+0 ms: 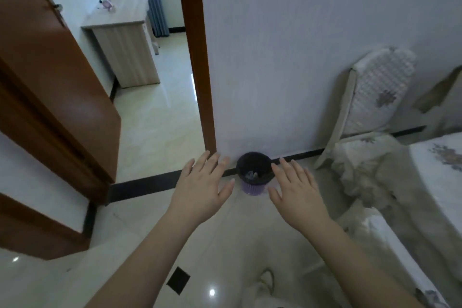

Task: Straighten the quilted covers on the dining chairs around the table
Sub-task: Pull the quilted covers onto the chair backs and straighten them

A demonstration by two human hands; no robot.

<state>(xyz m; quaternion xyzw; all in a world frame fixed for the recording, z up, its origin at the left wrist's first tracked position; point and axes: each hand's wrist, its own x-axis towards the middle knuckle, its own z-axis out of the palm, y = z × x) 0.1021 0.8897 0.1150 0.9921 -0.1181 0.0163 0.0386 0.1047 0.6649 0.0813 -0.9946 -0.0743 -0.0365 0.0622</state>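
Both hands out flat over the floor, chairs off to the right.

The left hand (202,187) and right hand (297,190) hover at centre frame, fingers (212,161) straight and spread, holding nothing. The quilted cover (380,87) hangs on a dining chair (335,132) at right of frame, well apart from both hands. A purple bin (253,175) stands between them against the wall.

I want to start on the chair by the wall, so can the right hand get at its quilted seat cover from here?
Probably yes. The right hand is open and holds nothing, and only bare floor shows between it and the rumpled seat cover. The bin stands to its left, out of the way. It would likely take a reach or a step.
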